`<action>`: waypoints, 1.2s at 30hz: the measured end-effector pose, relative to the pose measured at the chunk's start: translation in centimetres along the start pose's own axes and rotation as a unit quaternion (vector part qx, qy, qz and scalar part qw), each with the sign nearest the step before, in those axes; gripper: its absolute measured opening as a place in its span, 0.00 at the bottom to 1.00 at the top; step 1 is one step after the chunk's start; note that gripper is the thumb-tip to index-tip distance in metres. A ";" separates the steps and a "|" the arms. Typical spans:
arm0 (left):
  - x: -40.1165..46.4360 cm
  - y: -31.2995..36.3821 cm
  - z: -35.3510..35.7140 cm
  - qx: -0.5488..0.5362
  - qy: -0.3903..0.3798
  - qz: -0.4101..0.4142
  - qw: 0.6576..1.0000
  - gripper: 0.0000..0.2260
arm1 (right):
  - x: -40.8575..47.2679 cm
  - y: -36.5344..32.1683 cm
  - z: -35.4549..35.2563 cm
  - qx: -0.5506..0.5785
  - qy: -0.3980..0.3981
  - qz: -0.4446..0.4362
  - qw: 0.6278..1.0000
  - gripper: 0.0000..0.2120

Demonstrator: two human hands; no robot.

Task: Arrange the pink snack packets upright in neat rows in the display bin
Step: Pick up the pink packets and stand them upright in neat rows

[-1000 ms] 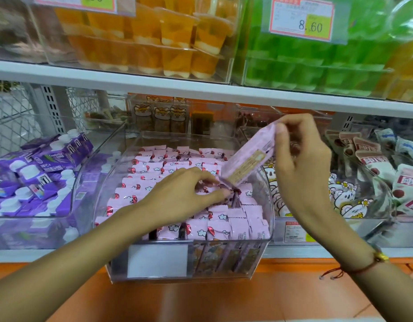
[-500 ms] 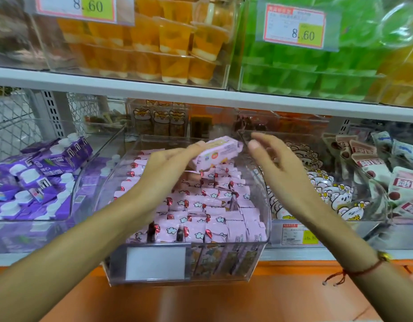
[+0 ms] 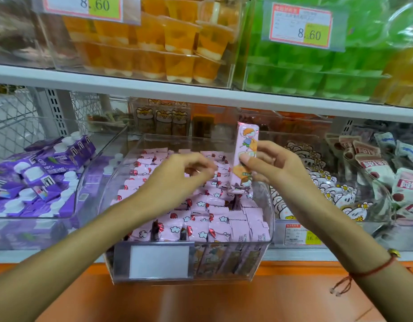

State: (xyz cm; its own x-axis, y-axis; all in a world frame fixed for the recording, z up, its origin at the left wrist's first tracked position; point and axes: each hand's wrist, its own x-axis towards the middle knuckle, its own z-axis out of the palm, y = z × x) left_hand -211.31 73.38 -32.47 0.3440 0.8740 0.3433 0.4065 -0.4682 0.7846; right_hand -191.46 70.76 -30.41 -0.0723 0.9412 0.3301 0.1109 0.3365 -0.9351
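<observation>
Placing step: right hand (image 3: 274, 166) pinches long pink cartoon-print snack packet (image 3: 246, 156) upright over clear plastic display bin (image 3: 269, 205), right side. Left hand (image 3: 177, 175) hovers w/ fingers loosely curled, empty. Next, prob.: lower into right-row gap, keep vertical.

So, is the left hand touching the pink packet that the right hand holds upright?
Apart. In the head view the left hand hovers beside the upright pink packet, with binned packets visible between them; only the right hand pinches it.
</observation>
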 end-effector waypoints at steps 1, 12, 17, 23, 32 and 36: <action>0.0 -0.5 0.0 0.045 -0.035 0.012 0.998 0.05 | 0.0 0.1 0.0 0.010 -0.003 0.013 1.000 0.13; -0.5 -1.1 -0.2 0.257 -0.148 0.008 0.955 0.10 | -0.7 1.6 1.0 -0.308 -0.025 -0.113 0.944 0.19; -0.4 -0.8 -0.3 0.256 -0.148 -0.016 0.955 0.10 | -0.5 1.3 0.2 -0.463 -0.044 -0.157 0.871 0.19; -0.5 -0.6 -0.1 0.261 -0.130 -0.022 0.956 0.09 | -0.6 0.8 -0.4 -0.565 -0.153 -0.155 0.795 0.15; -0.6 -0.5 -0.1 0.282 -0.115 0.010 0.952 0.09 | -0.1 1.4 0.8 -0.633 -0.199 -0.141 0.735 0.13; -1.3 0.3 0.2 0.258 -0.046 0.066 0.963 0.08 | -0.6 1.0 0.4 -0.598 -0.176 -0.144 0.769 0.11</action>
State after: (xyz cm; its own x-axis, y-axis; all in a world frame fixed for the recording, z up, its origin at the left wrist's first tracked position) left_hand -211.42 72.09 -32.78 0.4855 0.7984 0.3561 0.7122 -0.5974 0.3686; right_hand -191.74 70.48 -31.61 -0.5049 0.8261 0.2505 0.8566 0.5154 0.0269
